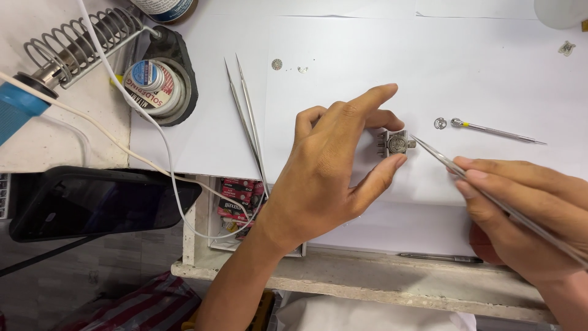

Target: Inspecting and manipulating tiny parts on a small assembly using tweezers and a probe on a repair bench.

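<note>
head view: left hand (331, 178) pinches a small metal movement holder (395, 144) between thumb and fingers, with a round watch movement clamped in it, flat on the white paper (343, 49) covering the worktop. right hand (527, 214) has its grip closed on steel tweezers (465, 175), tips just beside the holder's right edge, not clearly touching. step looks like picking at or seating a part in the movement. next move would need a steady left hold and a fine tip approach. loose bits nearby: small gear (277, 64), ring part (440, 123), screwdriver (496, 130), second tweezers (245, 116). soldering iron stand (79, 43) far left, phone (92, 202) below it.
</note>
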